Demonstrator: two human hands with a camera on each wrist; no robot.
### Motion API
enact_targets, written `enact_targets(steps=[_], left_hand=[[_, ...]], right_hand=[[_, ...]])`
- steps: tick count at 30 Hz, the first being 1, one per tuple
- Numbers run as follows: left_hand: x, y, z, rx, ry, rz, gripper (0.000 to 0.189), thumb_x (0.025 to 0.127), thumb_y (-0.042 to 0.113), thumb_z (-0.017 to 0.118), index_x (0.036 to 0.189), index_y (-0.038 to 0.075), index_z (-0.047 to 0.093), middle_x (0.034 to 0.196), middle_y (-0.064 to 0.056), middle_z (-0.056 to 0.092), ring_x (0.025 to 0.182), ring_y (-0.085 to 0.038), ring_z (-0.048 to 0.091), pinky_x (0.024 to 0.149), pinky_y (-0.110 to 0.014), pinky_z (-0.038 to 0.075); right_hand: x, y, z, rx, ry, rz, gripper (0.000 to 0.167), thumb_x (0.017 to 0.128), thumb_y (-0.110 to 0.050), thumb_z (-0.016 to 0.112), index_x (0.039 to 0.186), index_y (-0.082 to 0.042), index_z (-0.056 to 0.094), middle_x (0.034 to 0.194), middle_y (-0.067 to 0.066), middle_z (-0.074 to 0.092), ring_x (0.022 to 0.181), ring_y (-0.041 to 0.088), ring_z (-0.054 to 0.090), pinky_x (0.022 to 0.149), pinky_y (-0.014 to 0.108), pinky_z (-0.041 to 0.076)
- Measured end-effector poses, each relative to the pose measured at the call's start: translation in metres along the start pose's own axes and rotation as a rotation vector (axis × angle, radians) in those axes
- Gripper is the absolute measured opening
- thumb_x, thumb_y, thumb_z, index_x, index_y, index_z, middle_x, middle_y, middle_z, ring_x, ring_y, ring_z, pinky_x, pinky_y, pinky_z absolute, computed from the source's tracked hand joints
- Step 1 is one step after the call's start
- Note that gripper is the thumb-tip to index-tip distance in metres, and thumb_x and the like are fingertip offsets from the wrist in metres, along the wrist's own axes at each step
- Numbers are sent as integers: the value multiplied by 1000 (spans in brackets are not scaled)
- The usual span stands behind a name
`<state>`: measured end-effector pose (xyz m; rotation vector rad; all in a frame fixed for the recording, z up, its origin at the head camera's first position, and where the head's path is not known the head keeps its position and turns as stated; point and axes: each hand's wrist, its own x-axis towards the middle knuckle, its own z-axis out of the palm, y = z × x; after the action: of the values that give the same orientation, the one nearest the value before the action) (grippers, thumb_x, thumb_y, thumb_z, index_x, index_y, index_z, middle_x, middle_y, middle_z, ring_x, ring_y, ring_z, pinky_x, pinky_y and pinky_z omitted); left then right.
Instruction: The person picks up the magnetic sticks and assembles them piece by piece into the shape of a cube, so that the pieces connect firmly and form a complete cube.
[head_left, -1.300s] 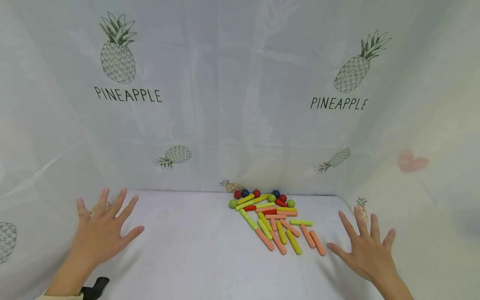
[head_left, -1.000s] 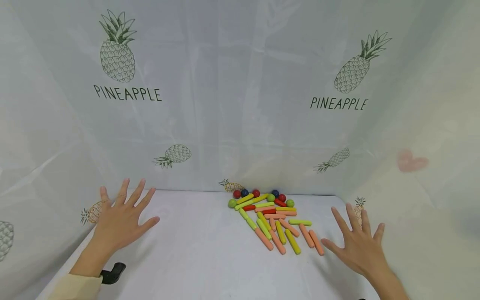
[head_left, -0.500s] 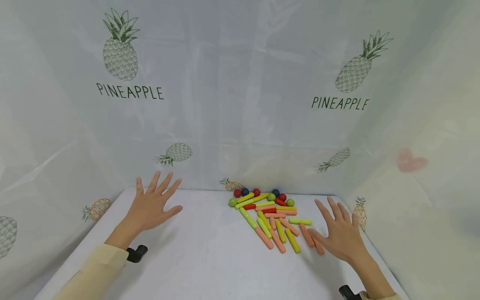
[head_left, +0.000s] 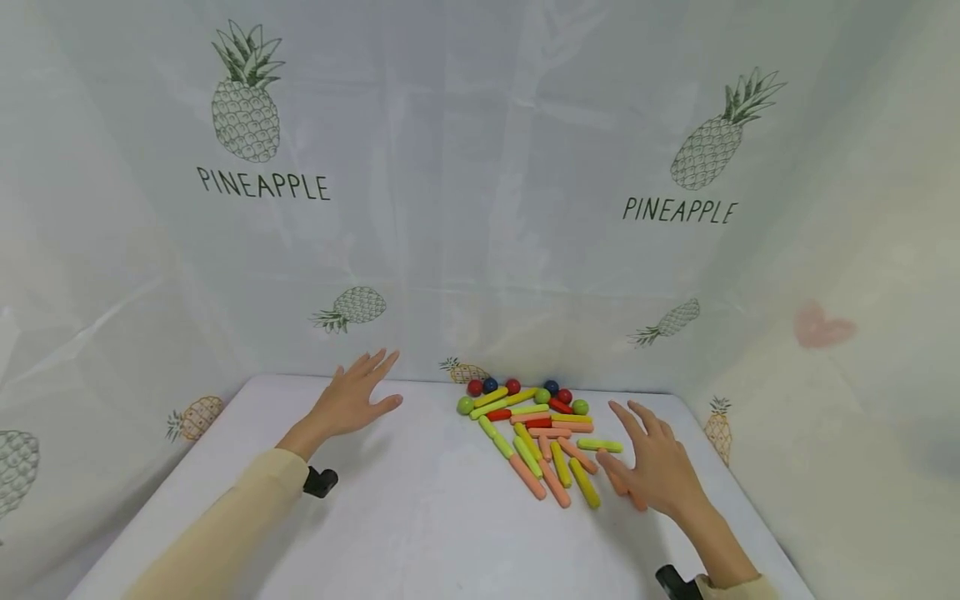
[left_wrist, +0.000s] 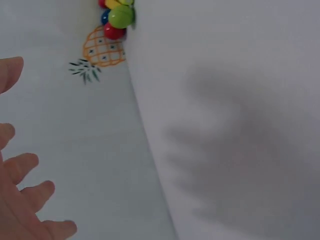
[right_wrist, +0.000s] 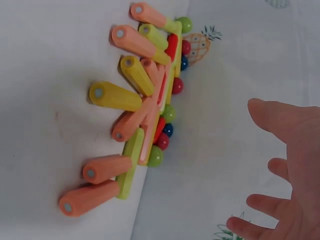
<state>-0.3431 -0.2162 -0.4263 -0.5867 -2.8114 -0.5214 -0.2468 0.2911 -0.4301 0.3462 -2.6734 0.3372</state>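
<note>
A loose cluster of plastic rods lies on the white table (head_left: 420, 517), among them yellow (head_left: 585, 483), lime (head_left: 600, 446) and orange ones (right_wrist: 90, 197). Grey discs show in their ends in the right wrist view. Small glossy balls line the cluster's far side: red (head_left: 513, 386), blue (head_left: 552, 387) and green (head_left: 465, 406). My left hand (head_left: 352, 402), holding nothing, hovers left of the cluster, its shadow (left_wrist: 220, 140) below. Fingers spread and slightly bent, my right hand (head_left: 660, 467) hovers at the cluster's right side and partly hides two orange rods in the head view.
A pale cloth with pineapple prints (head_left: 246, 121) hangs behind the table's back edge and along both sides. Black wrist devices (head_left: 320, 482) sit at the cuffs of both light sleeves (head_left: 232, 517).
My left hand has moved in from the far left towards the middle and turned somewhat sideways. My right hand has moved left to the edge of the rods. Rods and balls have stayed put.
</note>
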Motion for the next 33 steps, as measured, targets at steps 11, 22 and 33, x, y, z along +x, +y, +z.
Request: enact_targets(steps=[11, 22, 33], left_hand=[[31, 2, 49, -213, -88, -32, 80, 103, 40, 70, 170, 26, 28, 172, -12, 33, 157, -42, 30, 123, -68, 27], [52, 17, 83, -350, -119, -48, 72, 102, 24, 75, 165, 23, 41, 166, -11, 44, 140, -37, 55, 113, -59, 46], [70, 29, 114, -465, -110, -8, 66, 99, 11, 76, 159, 10, 47, 157, -15, 52, 133, -36, 59, 107, -53, 53]], right_hand=[[4, -11, 19, 129, -13, 17, 69, 94, -29, 82, 154, -10, 52, 149, 26, 52, 123, 51, 57, 74, 56, 63], [7, -29, 37, 203, -19, 24, 68, 94, -32, 83, 152, -8, 55, 146, 22, 56, 124, 46, 59, 85, 63, 61], [7, -37, 49, 258, -40, 55, 70, 92, -28, 84, 154, -11, 54, 146, 17, 57, 131, 42, 57, 97, 66, 55]])
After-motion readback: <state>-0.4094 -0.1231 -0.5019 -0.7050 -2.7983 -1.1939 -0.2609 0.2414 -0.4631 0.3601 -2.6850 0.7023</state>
